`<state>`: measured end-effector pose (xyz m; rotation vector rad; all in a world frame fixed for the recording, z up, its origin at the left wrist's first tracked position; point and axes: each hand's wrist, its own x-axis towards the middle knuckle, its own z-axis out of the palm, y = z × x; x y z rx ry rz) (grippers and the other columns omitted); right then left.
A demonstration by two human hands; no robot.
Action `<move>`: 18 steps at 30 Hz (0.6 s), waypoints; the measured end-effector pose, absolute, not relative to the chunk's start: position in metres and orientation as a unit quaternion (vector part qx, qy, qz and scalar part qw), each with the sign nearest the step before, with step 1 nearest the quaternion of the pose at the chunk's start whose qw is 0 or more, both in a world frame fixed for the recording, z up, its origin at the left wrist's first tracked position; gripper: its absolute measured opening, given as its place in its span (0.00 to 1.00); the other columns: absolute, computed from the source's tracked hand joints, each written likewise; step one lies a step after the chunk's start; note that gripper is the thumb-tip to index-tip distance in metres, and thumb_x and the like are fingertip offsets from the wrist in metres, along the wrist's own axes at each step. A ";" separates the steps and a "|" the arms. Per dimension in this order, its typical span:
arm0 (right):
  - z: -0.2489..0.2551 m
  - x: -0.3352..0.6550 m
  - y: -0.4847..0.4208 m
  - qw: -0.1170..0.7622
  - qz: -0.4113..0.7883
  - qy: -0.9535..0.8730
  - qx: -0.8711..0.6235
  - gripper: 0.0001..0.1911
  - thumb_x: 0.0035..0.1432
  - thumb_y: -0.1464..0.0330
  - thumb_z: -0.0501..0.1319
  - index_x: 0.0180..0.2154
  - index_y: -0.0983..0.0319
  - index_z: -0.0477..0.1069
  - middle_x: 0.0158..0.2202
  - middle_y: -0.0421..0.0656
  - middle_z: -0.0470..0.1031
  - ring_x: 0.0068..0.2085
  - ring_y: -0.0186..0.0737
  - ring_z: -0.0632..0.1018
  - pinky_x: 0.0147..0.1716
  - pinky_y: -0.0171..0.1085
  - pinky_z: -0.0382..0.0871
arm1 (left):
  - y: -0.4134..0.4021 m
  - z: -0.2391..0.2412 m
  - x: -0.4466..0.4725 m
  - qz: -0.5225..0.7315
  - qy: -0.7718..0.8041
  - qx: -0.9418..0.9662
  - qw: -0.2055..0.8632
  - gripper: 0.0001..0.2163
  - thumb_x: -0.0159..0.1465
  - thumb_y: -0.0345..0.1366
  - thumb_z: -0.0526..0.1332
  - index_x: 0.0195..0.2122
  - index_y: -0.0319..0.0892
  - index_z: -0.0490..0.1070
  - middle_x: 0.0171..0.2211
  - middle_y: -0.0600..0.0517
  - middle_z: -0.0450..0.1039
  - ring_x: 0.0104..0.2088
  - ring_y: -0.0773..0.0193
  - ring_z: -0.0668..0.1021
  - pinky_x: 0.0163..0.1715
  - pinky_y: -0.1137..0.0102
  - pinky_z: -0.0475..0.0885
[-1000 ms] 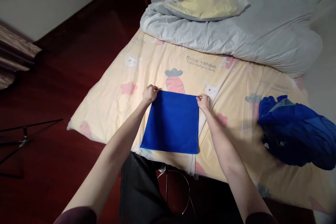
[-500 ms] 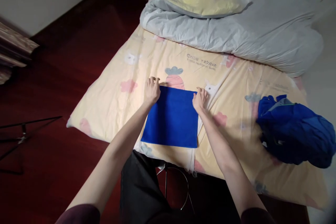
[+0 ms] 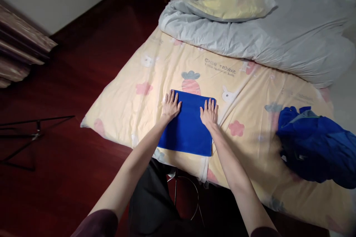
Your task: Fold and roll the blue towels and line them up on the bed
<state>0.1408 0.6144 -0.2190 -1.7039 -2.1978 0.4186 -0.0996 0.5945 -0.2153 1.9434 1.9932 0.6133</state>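
The rectangular blue cloth (image 3: 189, 135) already lay flat on the cream, rabbit-printed bed (image 3: 119, 100), left hand (image 3: 171, 108) and right hand (image 3: 209, 114) pressing near its far corners, fingers apart; the crumpled blue fabric bundle (image 3: 319, 146) lay unspread.

The blue cloth (image 3: 189, 126) is plain, deep in colour and roughly square, with straight visible edges. It lies flat and smooth on the bed (image 3: 119, 107), close to the bed's near edge, its own near side running roughly along that edge. Whether it is folded cannot be told.
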 end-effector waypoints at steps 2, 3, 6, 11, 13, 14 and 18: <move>-0.216 0.127 0.587 0.166 0.144 -0.787 -0.577 0.32 0.75 0.61 0.46 0.73 0.70 0.54 0.76 0.56 0.47 0.77 0.54 0.43 0.73 0.63 0.33 | 0.570 -0.214 -0.080 0.217 0.686 0.680 0.141 0.32 0.74 0.44 0.47 0.74 0.30 0.52 0.77 0.40 0.40 0.77 0.49 0.40 0.75 0.48 0.35; -0.215 0.121 0.570 0.163 0.150 -0.799 -0.559 0.32 0.74 0.62 0.46 0.73 0.69 0.53 0.76 0.55 0.47 0.77 0.53 0.44 0.74 0.62 0.33 | 0.555 -0.214 -0.071 0.216 0.683 0.684 0.140 0.31 0.74 0.44 0.47 0.74 0.31 0.51 0.77 0.40 0.40 0.77 0.50 0.40 0.75 0.48 0.36; -0.212 0.116 0.517 0.157 0.178 -0.821 -0.519 0.31 0.75 0.63 0.45 0.73 0.68 0.53 0.76 0.53 0.47 0.77 0.49 0.46 0.75 0.58 0.36 | 0.503 -0.218 -0.056 0.214 0.683 0.686 0.130 0.30 0.75 0.43 0.46 0.75 0.36 0.52 0.77 0.42 0.42 0.77 0.52 0.43 0.75 0.49 0.39; -0.211 0.147 0.452 0.186 0.207 -0.804 -0.525 0.32 0.74 0.61 0.48 0.74 0.64 0.53 0.76 0.50 0.48 0.77 0.49 0.49 0.75 0.56 0.40 | 0.433 -0.221 -0.070 0.233 0.715 0.648 0.123 0.29 0.74 0.43 0.48 0.75 0.44 0.53 0.76 0.46 0.44 0.76 0.52 0.47 0.75 0.48 0.43; -0.211 0.165 0.433 0.208 0.211 -0.790 -0.537 0.31 0.74 0.60 0.48 0.73 0.63 0.54 0.76 0.50 0.49 0.77 0.50 0.50 0.75 0.57 0.41 | 0.413 -0.222 -0.081 0.248 0.727 0.627 0.131 0.29 0.74 0.43 0.49 0.75 0.44 0.53 0.76 0.45 0.44 0.76 0.51 0.48 0.75 0.48 0.43; -0.211 0.173 0.425 0.216 0.212 -0.783 -0.543 0.31 0.74 0.60 0.48 0.73 0.63 0.55 0.76 0.50 0.50 0.76 0.50 0.51 0.75 0.57 0.42 | 0.403 -0.222 -0.086 0.256 0.730 0.619 0.137 0.29 0.74 0.43 0.49 0.75 0.44 0.53 0.76 0.45 0.44 0.76 0.51 0.48 0.75 0.48 0.43; -0.215 0.196 0.392 0.243 0.220 -0.757 -0.564 0.31 0.73 0.60 0.50 0.71 0.64 0.59 0.75 0.51 0.53 0.76 0.51 0.53 0.74 0.58 0.46 | 0.360 -0.230 -0.107 0.284 0.725 0.609 0.153 0.29 0.73 0.44 0.49 0.74 0.42 0.55 0.76 0.42 0.47 0.76 0.49 0.49 0.75 0.47 0.44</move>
